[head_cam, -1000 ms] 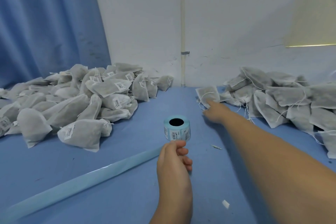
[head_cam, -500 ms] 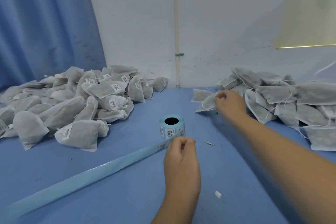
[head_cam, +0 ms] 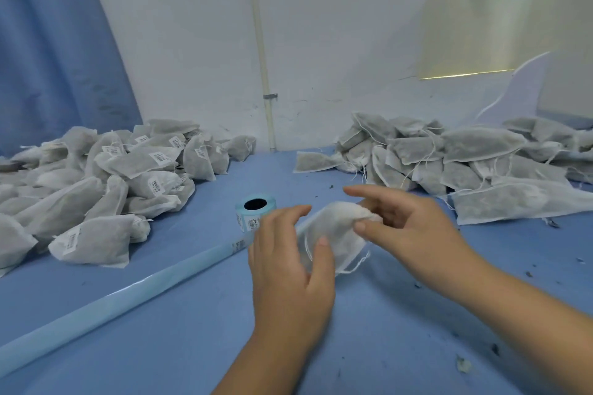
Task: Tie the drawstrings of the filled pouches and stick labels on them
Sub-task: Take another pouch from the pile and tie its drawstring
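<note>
Where the blue counter (head_cam: 160,314) meets the white wall, two heaps are seen. The heap of labelled pouches (head_cam: 106,189) is banked on the left, and the heap of unlabelled pouches (head_cam: 465,163), with loose strings trailing, is spread on the right. A long strip of pale backing paper (head_cam: 128,295) is laid slantwise across the counter from the near left corner towards the middle.

Above the middle of the counter, one filled pouch (head_cam: 333,228) is held in the air between the two hands. Its upper edge is pinched by the right hand (head_cam: 414,234), with the thumb on the near face, the forefinger stretched out above, and the other fingers hidden behind the cloth. The left hand (head_cam: 288,269) is held wide, its fingers loosely curved and closed on nothing, and only its thumb is laid against the pouch. The label roll (head_cam: 255,208) is stood on end just behind the left hand.

The pouch is judged to be light, soft and limp, made of thin cloth that sags round its filling and may spill if it is tipped mouth down. It is best taken by the gathered neck. The drawstring (head_cam: 356,263), which hangs thin and frayed at the lower edge, is best taken near its ends and drawn gently, since it may slip or snap.
</note>
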{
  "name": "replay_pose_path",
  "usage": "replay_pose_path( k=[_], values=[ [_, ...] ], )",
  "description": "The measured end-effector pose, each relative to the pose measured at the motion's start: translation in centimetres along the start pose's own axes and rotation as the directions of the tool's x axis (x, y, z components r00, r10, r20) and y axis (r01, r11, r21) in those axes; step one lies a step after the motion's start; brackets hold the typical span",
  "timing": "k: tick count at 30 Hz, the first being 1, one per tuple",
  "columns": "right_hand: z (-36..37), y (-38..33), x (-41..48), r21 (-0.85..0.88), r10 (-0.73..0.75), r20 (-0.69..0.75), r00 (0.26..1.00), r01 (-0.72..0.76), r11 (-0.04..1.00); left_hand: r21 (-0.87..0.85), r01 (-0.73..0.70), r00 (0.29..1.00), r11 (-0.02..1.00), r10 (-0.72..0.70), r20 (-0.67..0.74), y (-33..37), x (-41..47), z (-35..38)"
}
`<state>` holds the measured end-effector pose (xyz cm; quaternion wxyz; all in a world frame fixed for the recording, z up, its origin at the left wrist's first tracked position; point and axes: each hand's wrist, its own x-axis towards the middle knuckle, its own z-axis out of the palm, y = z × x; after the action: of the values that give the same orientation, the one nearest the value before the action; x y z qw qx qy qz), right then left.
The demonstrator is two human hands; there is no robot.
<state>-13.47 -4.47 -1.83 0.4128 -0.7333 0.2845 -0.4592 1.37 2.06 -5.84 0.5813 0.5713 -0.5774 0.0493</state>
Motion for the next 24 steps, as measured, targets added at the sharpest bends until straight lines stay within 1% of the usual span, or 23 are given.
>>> replay_pose_path(
  k=[2,3,6,9,12,14,16,18,20,24],
  values=[
    [0.2,-0.4,-1.6,0.081,0.021,0.056,0.998,-0.025,0.996,0.037,-0.089,0.993,0.995,0.085,0.079,0.5,-0.5,0.0],
    [0.2,-0.4,-2.0,0.111,0.036,0.071,0.997,-0.044,0.993,0.041,-0.111,0.988,0.993,0.105,0.111,0.6,-0.7,0.1],
    [0.2,-0.1,-2.2,0.15,0.118,0.072,0.99,-0.128,0.98,0.022,-0.077,0.987,0.997,0.074,0.142,0.7,-1.0,0.3],
    [-0.2,0.2,-2.0,0.112,0.23,0.109,0.967,-0.242,0.964,0.044,-0.057,0.993,0.997,0.052,0.109,0.4,-0.7,0.3],
    [-1.1,0.4,-2.0,0.03,0.335,0.201,0.921,-0.347,0.937,0.077,-0.056,0.995,0.995,0.05,0.083,-0.1,-0.6,0.1],
    [-1.8,0.5,-2.0,-0.012,0.377,0.253,0.891,-0.387,0.922,0.124,-0.081,0.994,0.989,0.07,0.089,-0.2,-0.4,-0.1],
    [-2.3,0.5,-1.9,-0.012,0.391,0.295,0.872,-0.406,0.914,0.172,-0.121,0.988,0.978,0.102,0.119,-0.2,-0.2,-0.2],
    [-2.3,0.6,-1.9,0.026,0.397,0.35,0.849,-0.432,0.902,0.192,-0.165,0.978,0.967,0.135,0.162,-0.2,-0.1,-0.2],
    [-2.3,0.7,-1.7,0.097,0.396,0.374,0.838,-0.461,0.882,0.191,-0.204,0.965,0.96,0.164,0.205,0.0,-0.2,-0.2],
    [-2.4,0.7,-1.4,0.32,0.362,0.417,0.834,-0.508,0.8,0.124,-0.271,0.931,0.955,0.227,0.286,0.5,-0.7,0.0]
  ],
)
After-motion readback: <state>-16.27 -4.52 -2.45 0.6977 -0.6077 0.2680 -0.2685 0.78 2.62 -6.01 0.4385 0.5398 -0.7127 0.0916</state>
